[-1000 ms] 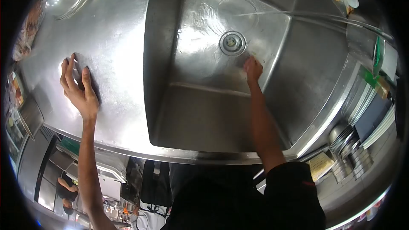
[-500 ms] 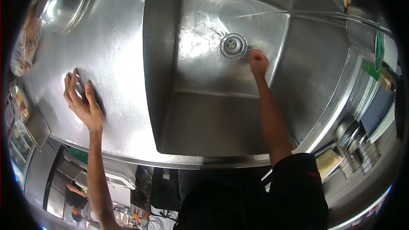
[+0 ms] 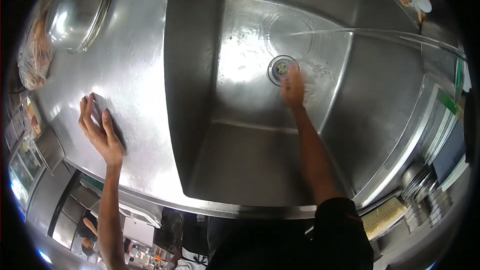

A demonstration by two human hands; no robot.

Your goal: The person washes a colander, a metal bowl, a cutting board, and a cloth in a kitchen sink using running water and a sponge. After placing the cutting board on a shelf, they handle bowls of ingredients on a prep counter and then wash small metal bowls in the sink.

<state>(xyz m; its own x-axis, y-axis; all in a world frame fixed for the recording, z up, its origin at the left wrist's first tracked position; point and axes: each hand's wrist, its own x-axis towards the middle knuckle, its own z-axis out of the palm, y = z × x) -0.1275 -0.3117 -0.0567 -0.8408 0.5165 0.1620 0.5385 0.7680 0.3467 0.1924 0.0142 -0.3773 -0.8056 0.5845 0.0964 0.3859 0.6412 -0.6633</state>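
My left hand (image 3: pixel 104 139) rests on the steel counter (image 3: pixel 140 120) left of the sink, fingers spread and holding nothing. Down inside the steel sink (image 3: pixel 260 162), my right hand (image 3: pixel 294 90) is over the lower right edge of the drain (image 3: pixel 281 67). Motion smears its fingers, so their grip is unclear. Small pale greenish bits show in the drain. A thin stream of water (image 3: pixel 380 31) arcs in from the right and lands above the drain, spreading ripples over the wet sink floor.
A steel bowl (image 3: pixel 80 12) stands at the counter's upper left, beside a clear plastic bag (image 3: pixel 36 60) with brownish contents. Lower right are a perforated yellowish tray (image 3: pixel 382 217) and stacked metal ware (image 3: pixel 422 185). Another person (image 3: pixel 89 232) is in the background at lower left.
My right hand has moved left from beside the drain to over its edge. The left hand stays on the counter. The view has shifted slightly, and ripples spread wider where the water lands.
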